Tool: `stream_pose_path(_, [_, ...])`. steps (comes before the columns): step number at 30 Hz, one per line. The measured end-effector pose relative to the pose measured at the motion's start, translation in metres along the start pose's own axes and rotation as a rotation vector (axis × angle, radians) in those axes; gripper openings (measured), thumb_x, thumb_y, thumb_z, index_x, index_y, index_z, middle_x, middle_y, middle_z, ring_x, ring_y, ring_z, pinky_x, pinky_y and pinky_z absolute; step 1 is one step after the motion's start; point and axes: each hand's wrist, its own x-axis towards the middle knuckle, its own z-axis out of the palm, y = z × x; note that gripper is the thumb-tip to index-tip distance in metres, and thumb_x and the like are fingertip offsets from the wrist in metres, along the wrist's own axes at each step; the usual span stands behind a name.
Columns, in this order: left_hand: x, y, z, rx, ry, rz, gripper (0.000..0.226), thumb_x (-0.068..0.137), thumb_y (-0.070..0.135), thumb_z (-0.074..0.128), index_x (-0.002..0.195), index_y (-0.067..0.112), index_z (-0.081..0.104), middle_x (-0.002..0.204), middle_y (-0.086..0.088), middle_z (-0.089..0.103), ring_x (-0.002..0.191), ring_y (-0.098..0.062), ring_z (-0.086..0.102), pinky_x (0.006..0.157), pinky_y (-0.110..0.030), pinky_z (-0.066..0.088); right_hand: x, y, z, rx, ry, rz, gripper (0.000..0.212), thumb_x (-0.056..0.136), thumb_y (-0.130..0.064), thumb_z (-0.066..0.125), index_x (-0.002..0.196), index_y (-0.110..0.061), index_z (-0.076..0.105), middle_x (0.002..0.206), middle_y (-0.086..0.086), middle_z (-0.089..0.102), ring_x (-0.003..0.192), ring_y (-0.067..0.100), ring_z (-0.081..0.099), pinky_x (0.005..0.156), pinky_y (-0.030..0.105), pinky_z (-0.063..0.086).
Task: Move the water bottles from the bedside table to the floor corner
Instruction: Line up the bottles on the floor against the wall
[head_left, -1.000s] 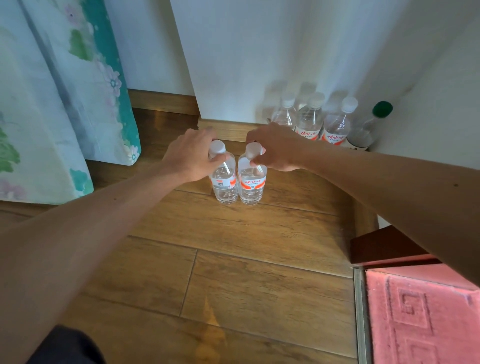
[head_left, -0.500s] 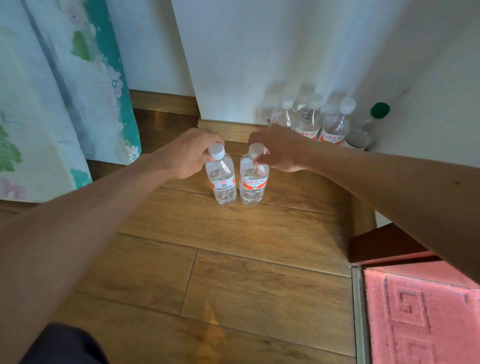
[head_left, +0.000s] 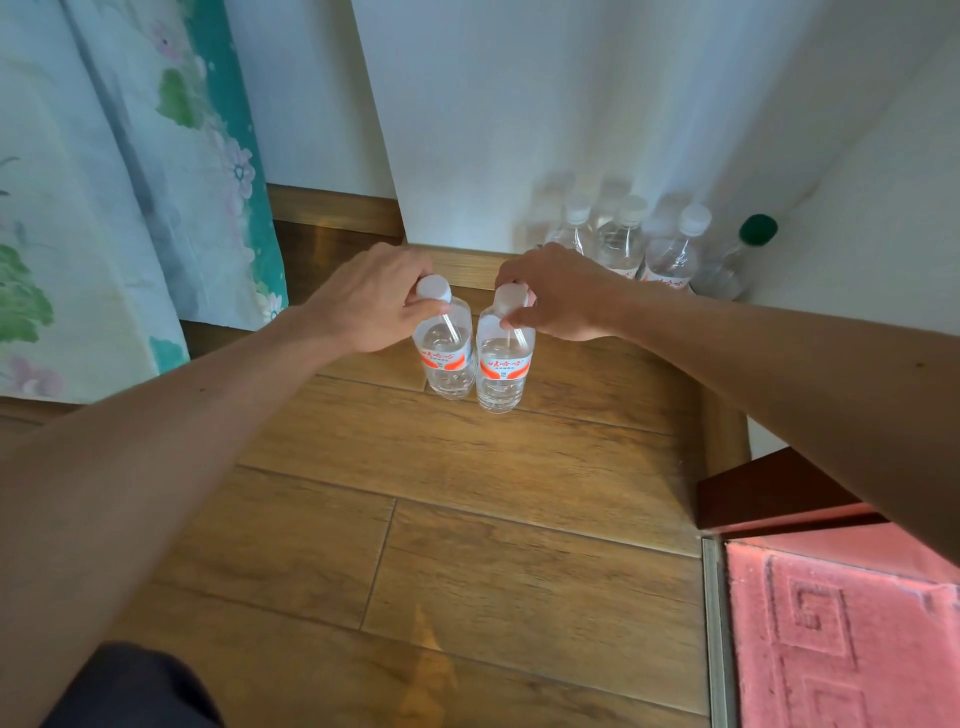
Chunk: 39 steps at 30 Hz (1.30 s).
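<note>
The left hand (head_left: 369, 301) is curling its fingers and thumb round the white cap and neck of a clear plastic water bottle with an orange-and-white label (head_left: 449, 358). The right hand (head_left: 561, 296) is pinching the white cap of a second, matching bottle (head_left: 504, 369). Both are standing upright, sides touching, on the brown wooden plank floor (head_left: 493, 519), in front and to the left of a row of three clear white-capped bottles (head_left: 621, 244) lining the white wall (head_left: 519, 104). Just right of that row, a clear bottle with a green cap (head_left: 737, 265) is sitting in the corner. Far left of the row, a floral green-and-white curtain (head_left: 130, 182) is hanging. Nearer the camera and right of the row, a pink patterned mat (head_left: 841, 623) is lying.
</note>
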Motion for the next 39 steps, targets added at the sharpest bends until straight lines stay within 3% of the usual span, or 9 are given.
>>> stream_pose_path(5, [0.001,0.001,0.004,0.007,0.013,-0.035,0.031,0.087,0.038,0.068,0.096,0.008,0.064,0.081,-0.004,0.065,0.065,-0.014,0.058,0.052,-0.024,0.044,0.002,-0.003,0.001,-0.002,0.01,-0.007,0.036,0.089,-0.035,0.068,0.121,-0.019,0.061,0.124,0.002,0.06,0.115,0.023,0.052,0.086,0.031,0.039])
stream_pose_path(10, [-0.001,0.008,0.012,-0.054,0.046,-0.062,0.032,0.084,0.036,0.072,0.091,0.005,0.066,0.082,-0.006,0.067,0.068,-0.017,0.06,0.06,-0.037,0.054,0.003,-0.002,0.004,-0.005,-0.009,0.006,0.035,0.088,-0.035,0.069,0.119,-0.019,0.062,0.121,0.003,0.061,0.112,0.025,0.055,0.086,0.033,0.043])
stream_pose_path(13, [-0.001,0.009,0.016,-0.071,0.037,-0.07,0.032,0.084,0.035,0.073,0.09,0.004,0.066,0.081,-0.007,0.068,0.067,-0.018,0.062,0.059,-0.037,0.056,0.003,0.001,0.006,-0.009,-0.014,0.004,0.036,0.088,-0.034,0.069,0.119,-0.018,0.061,0.12,0.002,0.062,0.112,0.023,0.054,0.09,0.032,0.041])
stream_pose_path(17, [0.0,0.009,0.019,-0.093,0.024,-0.086,0.032,0.084,0.037,0.072,0.09,0.006,0.066,0.08,-0.006,0.069,0.066,-0.016,0.063,0.06,-0.036,0.057,0.004,0.005,0.01,0.032,0.003,0.006,0.033,0.087,-0.032,0.071,0.116,-0.017,0.063,0.119,0.001,0.062,0.11,0.021,0.054,0.081,0.026,0.035])
stream_pose_path(21, [0.001,0.005,0.021,-0.118,-0.042,-0.095,0.033,0.084,0.039,0.072,0.094,0.009,0.061,0.083,-0.005,0.068,0.069,-0.017,0.064,0.061,-0.042,0.057,0.008,0.009,0.011,0.079,-0.004,0.006,0.033,0.085,-0.033,0.073,0.113,-0.019,0.062,0.114,-0.001,0.06,0.105,0.019,0.053,0.082,0.029,0.04])
stream_pose_path(28, [0.002,0.003,0.022,-0.143,-0.09,-0.076,0.029,0.083,0.028,0.075,0.105,0.011,0.064,0.097,-0.003,0.068,0.079,-0.012,0.061,0.062,-0.018,0.046,0.012,0.009,0.01,0.069,-0.062,-0.031,0.031,0.086,-0.034,0.072,0.113,-0.021,0.063,0.103,-0.009,0.05,0.099,0.012,0.043,0.081,0.025,0.029])
stream_pose_path(32, [0.001,0.003,0.022,-0.151,-0.112,-0.057,0.028,0.081,0.025,0.077,0.103,0.01,0.068,0.097,-0.004,0.07,0.083,-0.015,0.062,0.07,-0.028,0.052,0.016,0.01,0.009,0.092,-0.107,0.003,0.039,0.083,-0.038,0.075,0.118,-0.026,0.062,0.106,-0.011,0.049,0.103,0.013,0.047,0.087,0.028,0.036])
stream_pose_path(35, [0.001,0.002,0.022,-0.152,-0.11,-0.065,0.029,0.079,0.024,0.078,0.103,0.01,0.068,0.099,-0.004,0.069,0.085,-0.016,0.062,0.072,-0.028,0.051,0.018,0.009,0.007,0.07,-0.132,0.023,0.034,0.076,-0.041,0.081,0.101,-0.034,0.059,0.104,-0.011,0.052,0.102,0.017,0.055,0.092,0.037,0.047])
stream_pose_path(39, [0.005,0.004,0.023,-0.146,-0.113,-0.088,0.03,0.078,0.023,0.08,0.102,0.008,0.068,0.099,-0.005,0.069,0.087,-0.02,0.062,0.078,-0.039,0.054,0.019,0.005,0.005,0.042,-0.13,0.026,0.037,0.07,-0.037,0.085,0.08,-0.036,0.05,0.091,-0.009,0.054,0.095,0.023,0.059,0.086,0.042,0.051])
